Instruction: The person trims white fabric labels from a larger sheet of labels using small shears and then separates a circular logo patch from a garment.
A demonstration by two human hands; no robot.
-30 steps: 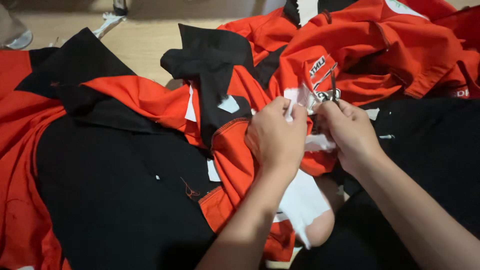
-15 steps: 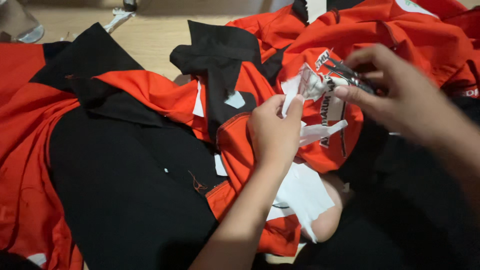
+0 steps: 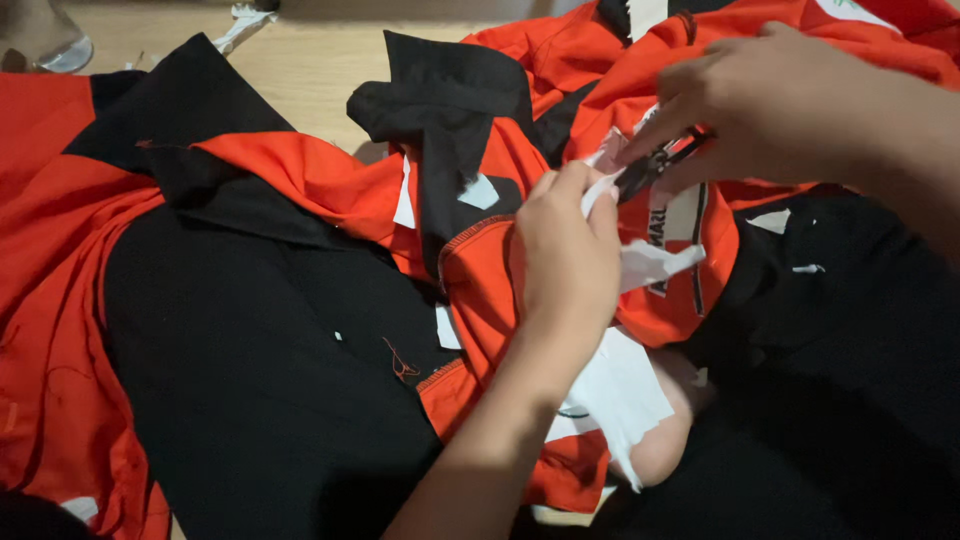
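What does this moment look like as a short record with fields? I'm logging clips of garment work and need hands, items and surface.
Left hand: pinches a strip of white backing on the red and black shirt
Right hand: grips a small dark tool, kind unclear, at the same strip
Loose white pieces: one beside the left hand, a larger one below the wrist
Surface: wooden table
Also in view: more red and black garments behind, clear object at top left
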